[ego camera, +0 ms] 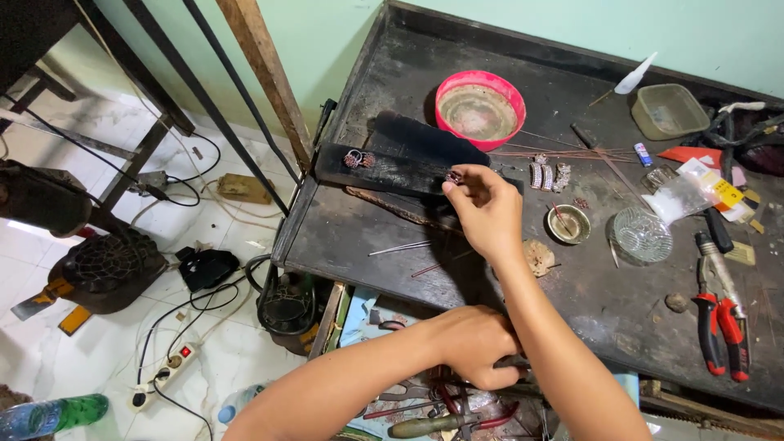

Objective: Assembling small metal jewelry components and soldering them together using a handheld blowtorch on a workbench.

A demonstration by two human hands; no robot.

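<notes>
My right hand (483,211) is raised over the dark metal workbench (392,245), pinching a small jewelled metal piece (454,175) at the edge of a charred black block (392,167). Another small ring-shaped piece (357,158) lies on the block's left end. My left hand (474,347) is lower down, inside an open drawer of tools (441,412) under the bench's front edge. Its fingers are closed around a dark tool handle (513,361), which is mostly hidden by my right forearm.
On the bench are a pink bowl (480,109), thin copper wires (572,153), several small jewelled pieces (547,175), a brass dish (569,224), a glass dish (641,235), red-handled pliers (723,331) and a plastic tub (668,110). A power strip (167,367) and cables lie on the tiled floor at left.
</notes>
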